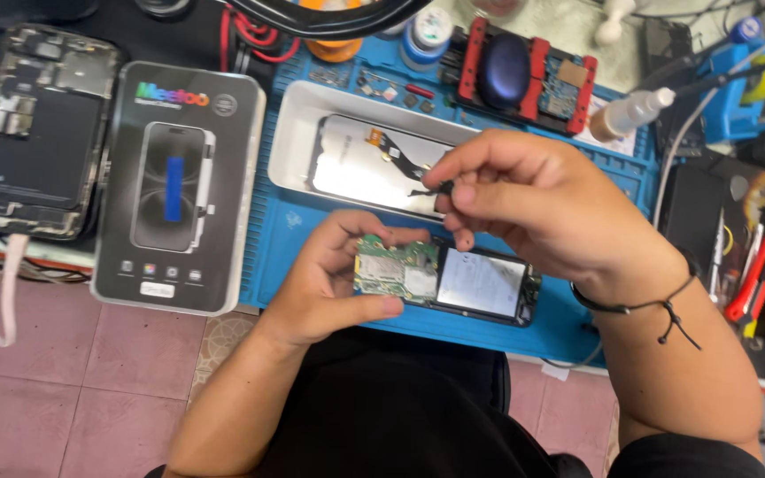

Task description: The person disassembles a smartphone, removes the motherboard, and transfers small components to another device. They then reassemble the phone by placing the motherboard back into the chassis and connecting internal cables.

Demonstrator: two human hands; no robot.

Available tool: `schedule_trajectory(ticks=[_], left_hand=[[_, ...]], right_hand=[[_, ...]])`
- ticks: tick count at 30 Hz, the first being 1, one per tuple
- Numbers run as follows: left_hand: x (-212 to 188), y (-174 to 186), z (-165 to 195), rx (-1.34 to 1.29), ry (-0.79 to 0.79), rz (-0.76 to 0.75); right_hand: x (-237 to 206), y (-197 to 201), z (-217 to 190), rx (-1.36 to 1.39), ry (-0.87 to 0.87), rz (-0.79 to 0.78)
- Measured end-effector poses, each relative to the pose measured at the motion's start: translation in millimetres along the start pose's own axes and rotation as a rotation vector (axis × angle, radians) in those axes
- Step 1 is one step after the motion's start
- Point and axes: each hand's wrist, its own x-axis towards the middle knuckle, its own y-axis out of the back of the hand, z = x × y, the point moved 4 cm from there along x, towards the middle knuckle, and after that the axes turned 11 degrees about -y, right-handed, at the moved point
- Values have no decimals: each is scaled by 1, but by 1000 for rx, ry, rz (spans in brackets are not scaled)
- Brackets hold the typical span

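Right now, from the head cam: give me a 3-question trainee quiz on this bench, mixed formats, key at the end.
1. True or false: the left hand grips the opened phone at its green circuit-board end.
2. Multiple choice. The white tray holds: A) a screen panel with a flex cable, B) a pair of scissors, C) a roll of tape.
3. Fill in: the right hand pinches a small dark ____ above the phone.

Key
1. True.
2. A; the screen panel lies flat in the tray.
3. Part; too small to tell its kind.
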Motion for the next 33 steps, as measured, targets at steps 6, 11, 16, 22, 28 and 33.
schedule_trajectory(ticks=[6, 11, 16, 22, 28, 33], left_hand=[[6, -19, 4, -12, -44, -27], [9, -37, 3, -9, -53, -52], [4, -44, 8, -42, -45, -77], [-1, -39, 12, -33, -22, -80], [-3, -41, 8, -125, 98, -92], [2, -55, 15, 297, -34, -82]], right_hand=[[-47, 16, 28, 156, 31, 150], [-64, 22, 50, 314, 81, 98], [-68, 25, 69, 338, 83, 163], [-74, 18, 80, 229, 119, 194], [-81, 17, 88, 180, 180, 261], [-96, 22, 92, 143, 208, 263]])
